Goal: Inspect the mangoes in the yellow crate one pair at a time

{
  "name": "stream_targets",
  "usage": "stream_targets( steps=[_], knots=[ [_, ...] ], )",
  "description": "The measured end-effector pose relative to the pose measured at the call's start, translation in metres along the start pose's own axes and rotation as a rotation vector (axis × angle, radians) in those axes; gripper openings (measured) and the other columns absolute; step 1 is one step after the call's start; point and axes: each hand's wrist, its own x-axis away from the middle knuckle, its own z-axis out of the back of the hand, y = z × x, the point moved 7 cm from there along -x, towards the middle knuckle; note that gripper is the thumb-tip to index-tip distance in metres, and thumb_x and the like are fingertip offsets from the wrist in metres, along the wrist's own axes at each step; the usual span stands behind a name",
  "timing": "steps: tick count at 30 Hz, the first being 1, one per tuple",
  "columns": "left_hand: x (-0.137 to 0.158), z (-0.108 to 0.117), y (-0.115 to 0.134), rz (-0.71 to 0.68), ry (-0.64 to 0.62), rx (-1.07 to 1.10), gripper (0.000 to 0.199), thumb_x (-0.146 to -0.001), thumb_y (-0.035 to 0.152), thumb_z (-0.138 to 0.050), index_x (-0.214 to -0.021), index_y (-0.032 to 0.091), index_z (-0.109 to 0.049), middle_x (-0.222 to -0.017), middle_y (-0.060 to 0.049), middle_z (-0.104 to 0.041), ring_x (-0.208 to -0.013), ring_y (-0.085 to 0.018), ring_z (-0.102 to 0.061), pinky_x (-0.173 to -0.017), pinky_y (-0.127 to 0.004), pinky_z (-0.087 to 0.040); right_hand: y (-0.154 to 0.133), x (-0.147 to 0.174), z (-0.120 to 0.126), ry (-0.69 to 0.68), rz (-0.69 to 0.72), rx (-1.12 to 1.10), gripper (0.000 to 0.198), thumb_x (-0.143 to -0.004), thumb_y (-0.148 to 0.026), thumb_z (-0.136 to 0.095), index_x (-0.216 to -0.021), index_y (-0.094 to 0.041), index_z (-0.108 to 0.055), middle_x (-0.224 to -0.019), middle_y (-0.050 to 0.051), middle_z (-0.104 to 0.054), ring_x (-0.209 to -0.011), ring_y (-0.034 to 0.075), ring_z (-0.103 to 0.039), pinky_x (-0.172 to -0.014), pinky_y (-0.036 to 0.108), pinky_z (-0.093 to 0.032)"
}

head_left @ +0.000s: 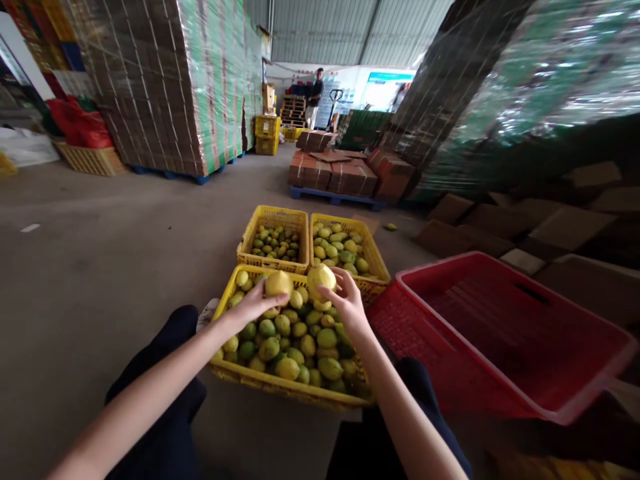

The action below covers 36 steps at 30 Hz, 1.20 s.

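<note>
My left hand [257, 303] is closed round a yellow lemon [278, 285]. A second, pale yellow lemon [321, 280] sits in the fingers of my right hand [347, 300]. Both are held side by side, a little apart, above the far part of a yellow crate [295, 393]. Many green and yellow lemons [299, 347] fill that crate. Beyond it stand two more yellow crates: the left one [273, 267] holds small, darker green fruit [275, 242], the right one [377, 257] larger yellow-green lemons [333, 243].
A red plastic crate [480, 320] stands tilted at my right, beside flattened cardboard [545, 227]. One loose fruit [391, 227] lies on the floor. Wrapped pallet stacks [215, 80] rise on both sides. Bundled cardboard [333, 173] lies on a blue pallet [335, 197]. A person [315, 97] stands far back.
</note>
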Motion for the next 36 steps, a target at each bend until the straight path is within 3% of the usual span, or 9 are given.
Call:
stream_targets(
  steps=[4,8,11,15,19,24,27,31,36],
  knots=[
    [-0.013,0.004,0.008,-0.160,0.072,0.078,0.080,-0.048,0.039,-0.100,-0.116,0.023,-0.062,-0.116,-0.007,-0.070,-0.103,-0.024,-0.069,-0.094,-0.039,-0.057,0.006,0.021,-0.002,0.013,0.053,0.015,0.067,-0.058,-0.048,-0.091,-0.115,-0.023,-0.068,-0.106,0.008,-0.076,-0.090,0.027,-0.074,-0.080,0.041,-0.063],
    [-0.013,0.008,-0.026,-0.124,0.088,0.029,0.082,-0.044,0.042,-0.101,-0.114,0.023,-0.064,-0.119,-0.008,-0.068,-0.099,-0.026,-0.072,-0.091,-0.042,-0.060,0.035,0.032,0.007,0.061,0.014,0.080,0.062,-0.064,-0.052,-0.087,-0.115,-0.021,-0.070,-0.107,0.011,-0.076,-0.091,0.029,-0.074,-0.084,0.046,-0.063],
    [-0.013,0.005,-0.036,-0.109,0.080,0.031,0.087,-0.038,0.042,-0.102,-0.114,0.023,-0.066,-0.118,-0.009,-0.069,-0.100,-0.028,-0.073,-0.090,-0.043,-0.061,0.036,0.034,0.011,0.076,0.032,0.097,0.062,-0.063,-0.051,-0.088,-0.115,-0.022,-0.071,-0.116,0.011,-0.074,-0.098,0.029,-0.073,-0.086,0.045,-0.062],
    [-0.010,-0.009,-0.015,-0.139,0.053,0.147,0.087,-0.039,0.049,-0.102,-0.114,0.020,-0.067,-0.110,-0.010,-0.073,-0.110,-0.030,-0.070,-0.101,-0.042,-0.054,0.031,0.034,0.009,0.082,-0.035,0.049,0.067,-0.059,-0.051,-0.090,-0.116,-0.023,-0.068,-0.109,0.010,-0.075,-0.093,0.028,-0.073,-0.084,0.043,-0.062],
    [-0.003,-0.021,0.005,-0.178,0.048,0.213,0.079,-0.048,0.054,-0.098,-0.112,0.019,-0.067,-0.093,-0.007,-0.075,-0.105,-0.029,-0.071,-0.100,-0.041,-0.053,0.035,0.043,-0.014,-0.038,-0.171,-0.046,0.070,-0.056,-0.049,-0.092,-0.115,-0.022,-0.066,-0.095,0.007,-0.076,-0.085,0.027,-0.073,-0.075,0.040,-0.062],
    [-0.003,-0.021,0.000,-0.181,0.152,0.156,0.078,-0.038,0.048,-0.101,-0.101,0.018,-0.066,-0.091,-0.006,-0.074,-0.096,-0.026,-0.071,-0.092,-0.037,-0.055,0.029,0.055,-0.032,-0.094,-0.121,-0.119,0.067,-0.055,-0.045,-0.094,-0.112,-0.022,-0.066,-0.111,0.008,-0.075,-0.098,0.028,-0.073,-0.085,0.040,-0.062],
    [-0.004,-0.023,-0.005,-0.156,0.126,0.116,0.078,-0.039,0.046,-0.100,-0.103,0.019,-0.064,-0.100,-0.007,-0.073,-0.098,-0.027,-0.070,-0.092,-0.039,-0.055,0.024,0.056,-0.027,-0.045,-0.073,-0.165,0.067,-0.056,-0.045,-0.094,-0.113,-0.024,-0.065,-0.113,0.008,-0.075,-0.101,0.028,-0.073,-0.089,0.041,-0.062],
    [0.004,-0.026,0.010,-0.288,0.077,-0.072,0.074,-0.046,0.039,-0.098,-0.109,0.024,-0.063,-0.115,-0.006,-0.069,-0.109,-0.027,-0.067,-0.097,-0.039,-0.054,0.018,0.051,-0.015,-0.017,-0.017,-0.185,0.066,-0.059,-0.044,-0.094,-0.115,-0.027,-0.064,-0.116,0.007,-0.075,-0.106,0.029,-0.072,-0.092,0.044,-0.062],
    [0.010,-0.033,0.019,-0.360,0.025,-0.324,0.061,-0.055,0.038,-0.095,-0.106,0.025,-0.064,-0.110,-0.003,-0.069,-0.107,-0.026,-0.066,-0.101,-0.040,-0.052,0.010,0.049,-0.005,0.012,0.074,-0.060,0.066,-0.061,-0.044,-0.093,-0.118,-0.027,-0.064,-0.120,0.008,-0.073,-0.114,0.031,-0.070,-0.093,0.045,-0.062]
  ],
)
